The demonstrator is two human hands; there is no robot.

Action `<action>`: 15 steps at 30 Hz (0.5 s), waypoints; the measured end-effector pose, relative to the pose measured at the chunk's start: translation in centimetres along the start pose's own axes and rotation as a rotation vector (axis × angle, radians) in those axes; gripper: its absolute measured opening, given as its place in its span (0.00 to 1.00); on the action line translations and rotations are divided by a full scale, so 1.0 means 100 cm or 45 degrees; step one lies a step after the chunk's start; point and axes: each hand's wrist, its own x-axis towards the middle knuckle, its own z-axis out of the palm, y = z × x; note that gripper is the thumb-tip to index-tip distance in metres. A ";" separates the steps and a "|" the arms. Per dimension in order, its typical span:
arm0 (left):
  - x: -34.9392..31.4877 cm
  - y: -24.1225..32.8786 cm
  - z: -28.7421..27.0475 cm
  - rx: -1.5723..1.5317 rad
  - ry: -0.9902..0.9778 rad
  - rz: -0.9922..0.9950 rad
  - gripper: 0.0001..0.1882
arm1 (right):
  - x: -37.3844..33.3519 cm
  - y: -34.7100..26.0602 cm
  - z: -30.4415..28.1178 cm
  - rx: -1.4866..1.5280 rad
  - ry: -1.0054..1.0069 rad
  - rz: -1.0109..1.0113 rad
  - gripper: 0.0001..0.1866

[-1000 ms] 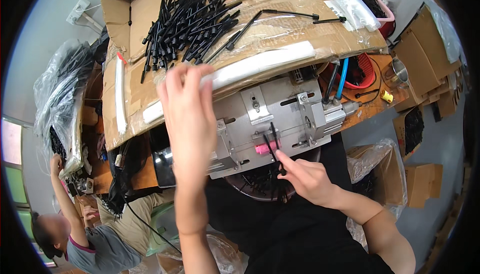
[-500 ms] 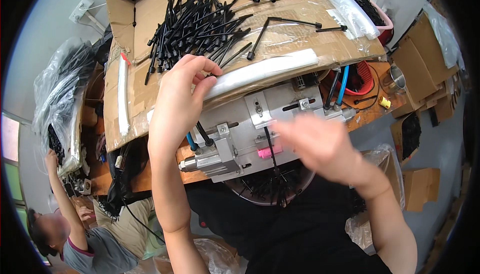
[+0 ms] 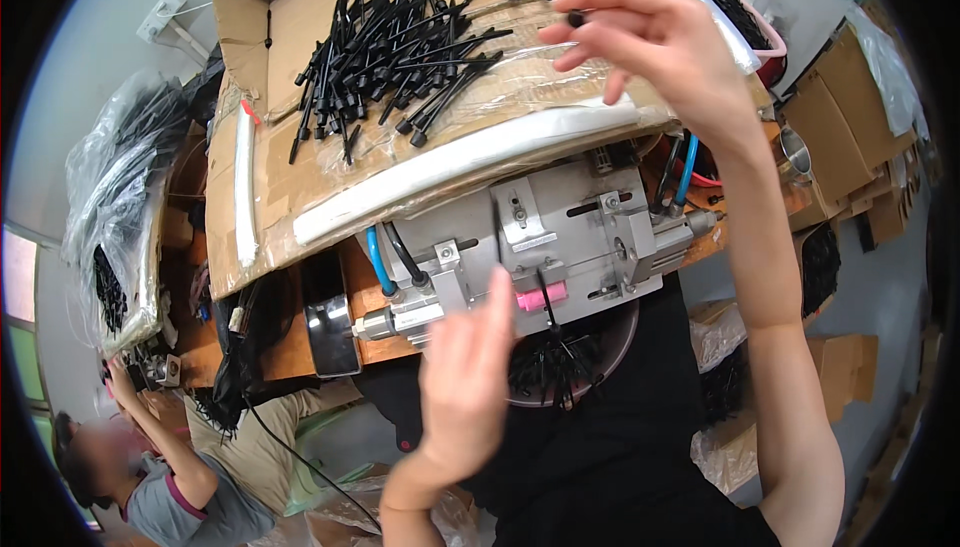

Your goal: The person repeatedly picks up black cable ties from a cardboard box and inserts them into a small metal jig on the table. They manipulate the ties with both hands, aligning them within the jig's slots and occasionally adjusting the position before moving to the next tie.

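A thin black stick [image 3: 497,232] rises from the fingertips of my left hand [image 3: 465,377], which is blurred and in front of the metal fixture [image 3: 460,287]. My right hand [image 3: 650,47] is raised over the right part of the cardboard, fingers curled around a small black knob-like piece [image 3: 575,19]; the rest of that piece is hidden. A pile of black sticks with thick ends [image 3: 400,57] lies on the cardboard [image 3: 270,187]. Another black stick [image 3: 547,299] stands at the fixture beside a pink block [image 3: 541,296].
A round bowl [image 3: 625,347] of black sticks sits below the fixture. Blue hoses [image 3: 378,262] and black hoses run to the fixture. A white padded strip [image 3: 470,162] lines the cardboard's near edge. At left a co-worker [image 3: 190,487] reaches toward a plastic-wrapped bundle [image 3: 130,177].
My left hand has come down from the cardboard's edge to the fixture's front, with a black stick. My right hand has gone from the fixture up over the cardboard's right side.
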 end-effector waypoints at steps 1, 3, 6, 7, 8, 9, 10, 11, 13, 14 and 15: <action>-0.016 0.009 0.013 -0.042 -0.012 -0.010 0.38 | -0.007 -0.002 -0.003 0.121 0.043 -0.015 0.16; -0.036 0.021 0.042 -0.070 -0.080 -0.036 0.38 | -0.027 -0.003 -0.011 0.194 0.110 0.042 0.17; -0.044 0.027 0.063 0.002 -0.153 -0.116 0.36 | -0.049 -0.009 -0.016 0.326 0.143 0.037 0.16; -0.042 0.028 0.067 0.034 -0.156 -0.124 0.36 | -0.055 -0.015 -0.016 0.336 0.137 0.015 0.16; -0.040 0.029 0.069 0.066 -0.159 -0.132 0.36 | -0.062 -0.020 -0.015 0.345 0.130 -0.006 0.16; -0.038 0.030 0.070 0.083 -0.157 -0.124 0.36 | -0.070 -0.023 -0.014 0.420 0.187 0.029 0.14; -0.035 0.030 0.070 0.096 -0.167 -0.119 0.36 | -0.078 -0.025 -0.012 0.426 0.234 0.007 0.12; -0.032 0.029 0.069 0.107 -0.176 -0.113 0.36 | -0.085 -0.026 -0.010 0.429 0.281 -0.014 0.11; -0.028 0.031 0.067 0.103 -0.196 -0.115 0.36 | -0.102 -0.027 -0.006 0.402 0.332 -0.039 0.09; -0.028 0.031 0.066 0.091 -0.206 -0.125 0.36 | -0.113 -0.029 0.003 0.380 0.398 0.016 0.09; -0.033 0.027 0.063 0.097 -0.211 -0.163 0.36 | -0.124 -0.023 0.018 0.351 0.382 0.041 0.10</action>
